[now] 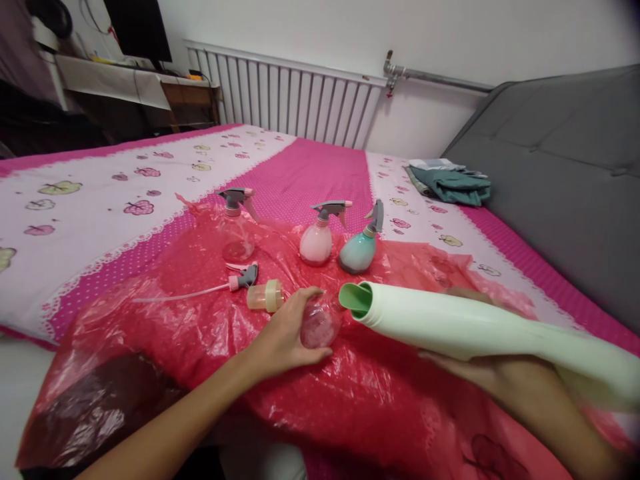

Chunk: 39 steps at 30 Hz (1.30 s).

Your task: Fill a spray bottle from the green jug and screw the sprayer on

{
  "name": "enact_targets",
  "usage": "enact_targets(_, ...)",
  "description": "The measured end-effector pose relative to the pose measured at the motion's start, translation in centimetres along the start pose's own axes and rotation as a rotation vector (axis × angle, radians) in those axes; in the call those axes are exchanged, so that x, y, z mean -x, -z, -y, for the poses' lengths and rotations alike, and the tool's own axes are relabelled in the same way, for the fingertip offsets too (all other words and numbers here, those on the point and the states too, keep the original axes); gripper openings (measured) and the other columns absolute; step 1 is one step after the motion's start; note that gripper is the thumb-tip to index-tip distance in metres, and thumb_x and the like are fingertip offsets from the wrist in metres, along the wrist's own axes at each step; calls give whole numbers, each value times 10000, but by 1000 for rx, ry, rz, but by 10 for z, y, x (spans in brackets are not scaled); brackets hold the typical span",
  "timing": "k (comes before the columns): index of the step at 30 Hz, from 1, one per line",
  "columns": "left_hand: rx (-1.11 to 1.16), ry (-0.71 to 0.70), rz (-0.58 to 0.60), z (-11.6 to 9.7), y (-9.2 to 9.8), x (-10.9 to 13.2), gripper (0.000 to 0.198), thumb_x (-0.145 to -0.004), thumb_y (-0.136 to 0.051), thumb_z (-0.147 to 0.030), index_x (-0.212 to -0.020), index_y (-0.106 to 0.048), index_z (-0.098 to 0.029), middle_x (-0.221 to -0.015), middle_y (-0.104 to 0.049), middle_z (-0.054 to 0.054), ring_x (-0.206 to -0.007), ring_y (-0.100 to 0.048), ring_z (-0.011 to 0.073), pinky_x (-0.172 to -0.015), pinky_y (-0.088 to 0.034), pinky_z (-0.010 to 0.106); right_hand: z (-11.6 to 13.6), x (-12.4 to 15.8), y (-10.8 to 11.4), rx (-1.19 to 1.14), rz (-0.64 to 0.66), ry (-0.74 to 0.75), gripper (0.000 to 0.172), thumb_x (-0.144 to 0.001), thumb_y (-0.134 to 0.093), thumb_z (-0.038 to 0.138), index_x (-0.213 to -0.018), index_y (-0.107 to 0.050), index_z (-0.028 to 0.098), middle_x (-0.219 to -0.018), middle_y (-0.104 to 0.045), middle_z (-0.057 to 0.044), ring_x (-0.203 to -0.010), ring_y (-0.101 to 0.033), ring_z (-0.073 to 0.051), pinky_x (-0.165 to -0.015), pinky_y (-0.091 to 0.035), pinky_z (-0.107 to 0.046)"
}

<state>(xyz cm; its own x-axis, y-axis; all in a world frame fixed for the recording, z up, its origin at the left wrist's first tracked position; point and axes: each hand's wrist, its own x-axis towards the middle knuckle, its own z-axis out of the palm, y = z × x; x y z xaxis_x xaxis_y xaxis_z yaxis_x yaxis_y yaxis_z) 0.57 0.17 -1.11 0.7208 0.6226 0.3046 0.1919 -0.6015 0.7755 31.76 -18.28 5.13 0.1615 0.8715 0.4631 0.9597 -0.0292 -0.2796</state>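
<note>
My left hand [287, 337] is closed around a clear, headless spray bottle [319, 325], fingers on its far side and thumb on the near side. Right at the bottle's mouth is the green lip [356, 297] of a long pale green container [450, 320], tilted almost level. My right hand [480, 367] grips that container from below, its fingertips partly hidden behind it. Beside my left hand lies a small clear cup with a cream collar [273, 296]. A loose grey and pink spray head [243, 275] with a long thin tube rests farther left.
Three spray bottles with heads on stand behind: a clear one [237, 237], a pink one [316, 241] and a teal one [359, 250]. Red plastic sheeting [200, 333] covers the near part of the bed [330, 167]. Folded clothes [450, 183] lie by the grey headboard [555, 133].
</note>
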Motion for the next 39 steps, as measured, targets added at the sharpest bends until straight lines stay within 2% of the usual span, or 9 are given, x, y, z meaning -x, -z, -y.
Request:
enact_targets(3,-4,1,5,0,0,0,875,-768,-891,-351,-1515,-447,-248,-1520,-611,179,-1418,-622,431,-1221,-487,658,-3,6,-10,-139,33,-91,761,-840,-806,641,-1460,-492,331,-1421,-648,-120,-1257,-687,-418,-1073,-569,-618)
enact_targets(9,-20,16,5,1,-1,0,861,-779,-889,-370,-1506,-445,-247,-1512,-618,174,-1406,-630,424,-1216,-500,637,-8,1,-13,-189,62,-202,860,-784,-814,702,-1475,-568,253,-1377,-727,-164,-1230,-733,-449,-1095,-574,-638)
enact_targets(13,-23,22,-8,1,-1,0,875,-779,-884,-390,-1509,-427,-237,-1518,-604,192,-1412,-621,431,-1216,-491,653,-7,-12,-10,-158,161,-251,692,-755,-758,761,-1210,-773,240,-1230,-819,-147,-1180,-761,-474,-1060,-591,-652)
enact_targets(18,-46,55,-4,-2,1,-1,881,-772,-889,-399,-1513,-433,-262,-1501,-617,179,-1381,-637,438,-1196,-494,678,-7,-25,-10,-149,230,-267,580,-697,-772,772,-982,-824,269,-1153,-847,-116,-1050,-796,-478,-938,-636,-646)
enact_targets(24,-43,54,-17,-3,1,-4,871,-758,-893,-378,-1503,-455,-266,-1474,-630,170,-1358,-651,430,-1181,-510,672,-9,-29,-10,-181,213,-278,633,-713,-795,737,-1102,-818,237,-1144,-838,-145,-1091,-785,-462,-992,-621,-613)
enact_targets(29,-66,50,-21,0,1,0,874,-782,-889,-382,-1517,-430,-269,-1490,-624,167,-1383,-643,429,-1190,-511,665,-11,-32,-12,-240,207,-306,566,-684,-839,689,-1051,-830,257,-1016,-852,-105,-946,-804,-439,-865,-652,-585)
enact_targets(33,-94,37,-98,3,-2,7,867,-809,-887,-424,-1518,-406,-288,-1490,-628,162,-1378,-656,425,-1165,-536,664,-12,-21,-10,-302,118,-359,628,-641,-883,658,-1111,-805,250,-1062,-855,-102,-979,-806,-441,-866,-666,-575)
enact_targets(37,-23,71,-211,-1,2,6,889,-762,-924,-421,-1483,-424,-278,-1483,-620,157,-1419,-629,422,-1214,-493,664,-26,-6,-6,-338,-48,-446,550,-650,-880,612,-1055,-780,253,-1038,-847,-108,-996,-804,-431,-826,-683,-534)
enact_targets(39,4,100,-280,-4,8,3,911,-742,-941,-439,-1479,-433,-267,-1491,-617,164,-1429,-616,431,-1242,-454,677,-39,-1,-3,-358,-129,-491,653,-564,-903,610,-1091,-752,257,-1042,-838,-109,-1032,-795,-445,-874,-678,-552)
